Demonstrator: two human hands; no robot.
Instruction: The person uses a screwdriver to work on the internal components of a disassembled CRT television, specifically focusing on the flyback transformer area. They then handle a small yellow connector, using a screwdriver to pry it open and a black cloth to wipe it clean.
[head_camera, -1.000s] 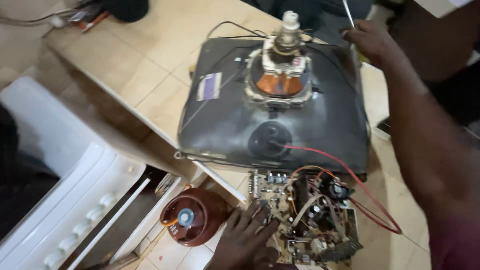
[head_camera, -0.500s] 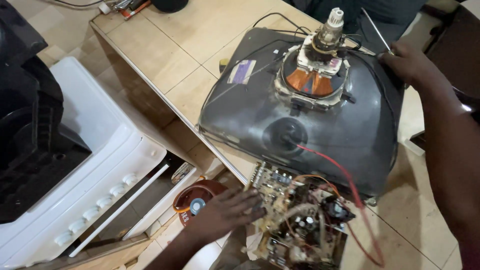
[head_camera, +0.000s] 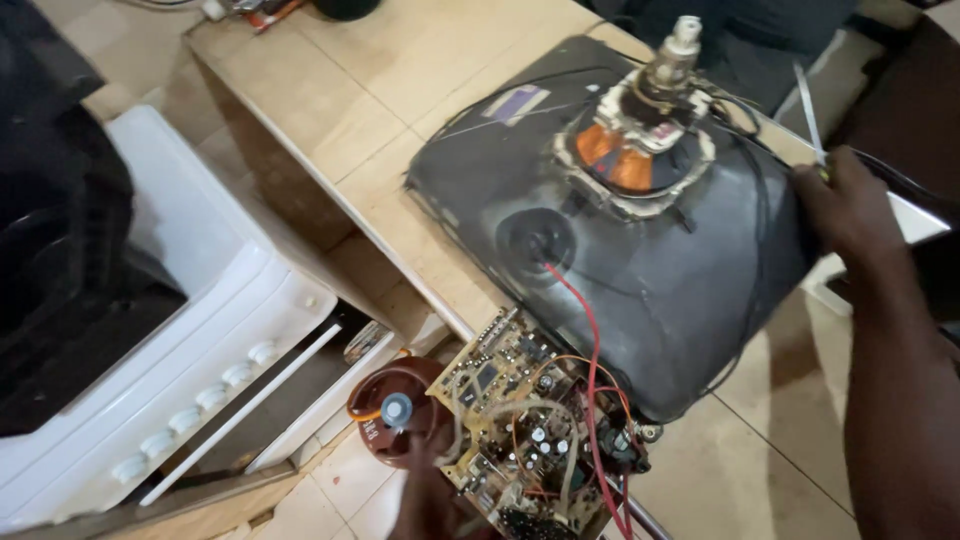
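Two hands remain on the job, but their placement has changed within the last second. The left hand (head_camera: 425, 490), earlier spread flat on top of the circuit board (head_camera: 525, 425), has dropped to the board's 7 o'clock edge and now sits mostly beneath it; its fingers are hidden, so I cannot tell whether they grip. The board itself has lifted and tilted, overhanging the worktop (head_camera: 330, 110) edge above the red gas cylinder (head_camera: 395, 410), still tied by the red lead (head_camera: 585, 340) to the picture tube (head_camera: 650, 260). The right hand (head_camera: 850, 205) stays at the tube's 3 o'clock rim, fingers curled closed over the edge beside a thin metal rod (head_camera: 808, 100). The tube lies face down, neck and copper yoke (head_camera: 625, 155) upward. A white cooker (head_camera: 190, 330) stands at 9 o'clock. Judgement: the board is being raised clear while the tube is steadied.
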